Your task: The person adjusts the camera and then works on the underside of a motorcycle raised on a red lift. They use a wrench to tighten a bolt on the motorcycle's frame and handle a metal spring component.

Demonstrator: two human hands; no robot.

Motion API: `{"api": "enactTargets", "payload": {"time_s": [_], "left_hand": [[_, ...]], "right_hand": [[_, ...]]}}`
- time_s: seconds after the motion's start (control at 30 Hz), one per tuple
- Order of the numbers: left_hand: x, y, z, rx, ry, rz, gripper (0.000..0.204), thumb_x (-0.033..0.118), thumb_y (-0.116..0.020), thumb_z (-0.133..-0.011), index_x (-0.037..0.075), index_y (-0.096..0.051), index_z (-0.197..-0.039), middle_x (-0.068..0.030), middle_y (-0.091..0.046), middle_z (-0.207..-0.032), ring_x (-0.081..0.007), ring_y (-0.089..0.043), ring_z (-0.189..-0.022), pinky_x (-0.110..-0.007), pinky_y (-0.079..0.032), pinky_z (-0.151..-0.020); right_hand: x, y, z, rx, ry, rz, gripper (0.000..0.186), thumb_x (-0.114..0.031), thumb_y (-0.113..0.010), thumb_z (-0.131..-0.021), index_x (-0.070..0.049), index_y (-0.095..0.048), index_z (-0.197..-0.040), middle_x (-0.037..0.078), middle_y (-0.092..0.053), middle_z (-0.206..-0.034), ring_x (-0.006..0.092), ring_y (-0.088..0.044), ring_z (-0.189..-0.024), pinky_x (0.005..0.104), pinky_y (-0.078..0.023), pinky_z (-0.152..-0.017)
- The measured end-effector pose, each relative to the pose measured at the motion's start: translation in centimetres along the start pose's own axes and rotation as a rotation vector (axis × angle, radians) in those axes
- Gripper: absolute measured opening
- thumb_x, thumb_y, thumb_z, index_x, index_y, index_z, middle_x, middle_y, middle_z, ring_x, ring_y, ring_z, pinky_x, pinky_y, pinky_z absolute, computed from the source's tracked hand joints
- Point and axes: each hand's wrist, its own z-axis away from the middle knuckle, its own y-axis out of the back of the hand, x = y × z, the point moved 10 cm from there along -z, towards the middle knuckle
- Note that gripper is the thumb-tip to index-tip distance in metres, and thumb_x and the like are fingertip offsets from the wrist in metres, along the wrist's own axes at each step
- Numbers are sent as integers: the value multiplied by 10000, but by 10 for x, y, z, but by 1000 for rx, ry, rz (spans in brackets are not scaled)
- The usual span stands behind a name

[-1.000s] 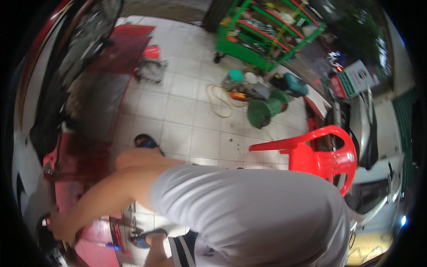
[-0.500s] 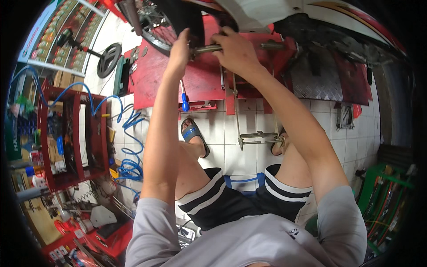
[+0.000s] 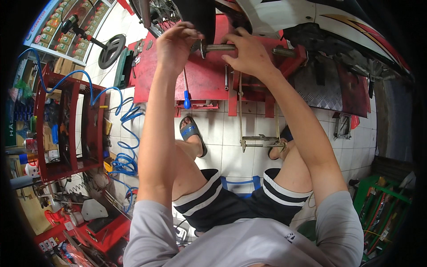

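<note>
A thick threaded rod [image 3: 221,47] lies crosswise over the red work platform, below the motorcycle's wheel. Around its right part is my right hand [image 3: 251,52], thumb below the rod and fingers above it. My left hand [image 3: 174,48] is at the rod's left end, beside a round metal flange [image 3: 203,49]. Its fingers are bent toward the flange; whatever they hold is hidden. Further right, another threaded piece [image 3: 283,52] sticks out by a red bracket [image 3: 299,62]. A blue-handled screwdriver [image 3: 187,100] points toward me under my left wrist, and a wrench [image 3: 226,78] lies right of it.
The motorcycle's white body [image 3: 284,18] hangs over the platform [image 3: 155,84]. A metal frame [image 3: 262,141] hangs between my feet. To the left stand a red tool cart [image 3: 80,129] and a coiled blue hose [image 3: 126,164]; at the right, a green rack [image 3: 369,196].
My left fingers have gone from stretched upward to bent over toward the rod's end. My right hand has shifted, its thumb now showing below the rod. The whole view has moved slightly.
</note>
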Motion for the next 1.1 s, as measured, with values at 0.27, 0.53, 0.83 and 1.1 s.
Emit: {"api": "enactTargets", "payload": {"time_s": [0.27, 0.53, 0.83, 1.1], "left_hand": [[-18, 18, 9, 235, 105, -421, 407, 343, -433, -952, 19, -536, -1176, -142, -690, -966, -216, -614, -957, -344, -424, -905], [-59, 23, 36, 214, 626, -699, 524, 461, -473, -930, -4, -573, -1150, -142, -686, -939, -211, -643, -877, -343, -487, -737], [-43, 7, 20, 55, 425, -259, 361, 279, -502, -918, 45, -571, -1185, -74, -659, -1003, -168, -605, -895, -329, -453, -792], [-21, -15, 17, -170, 129, -501, 712, 35, -517, -663, 2, -441, -1370, -121, -541, -1291, -228, -530, -1132, -371, -406, -956]], "right_hand": [[-6, 1, 3, 17, 99, -127, 528, -196, -715, -708, -160, -536, -1204, 114, -540, -1026, 275, -605, -935, 401, -507, -823], [22, 29, 7, -140, 34, -252, 654, -149, -748, -697, -68, -504, -1298, 205, -645, -1051, 302, -650, -948, 394, -521, -836], [37, 48, 16, -51, 146, -179, 394, -157, -734, -708, -15, -663, -1069, 153, -694, -984, 278, -669, -923, 369, -530, -815], [48, 36, 17, -48, 124, -154, 377, -199, -755, -704, -34, -677, -1034, 124, -688, -964, 265, -654, -875, 367, -512, -795]]}}
